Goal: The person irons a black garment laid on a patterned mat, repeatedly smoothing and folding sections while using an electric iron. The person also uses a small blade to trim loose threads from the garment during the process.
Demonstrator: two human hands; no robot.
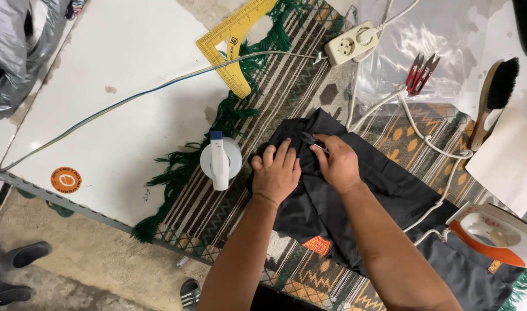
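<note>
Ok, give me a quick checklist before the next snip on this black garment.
1. Left hand pressing garment flat: ok.
2. Right hand holding a small dark tool at the fabric's edge: ok; open or closed, cannot tell.
3. Left fingers clear of the tool tip: not ok, they lie close beside it.
4. Iron off the work spot: ok, at the garment's far end.
5. White cord clear of hands: ok.
6. Spray bottle clear of the fabric: ok.

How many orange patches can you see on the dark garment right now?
2: one orange patch on the dark garment below the left hand, another orange patch near the iron at the right. Folds may hide more.
</note>
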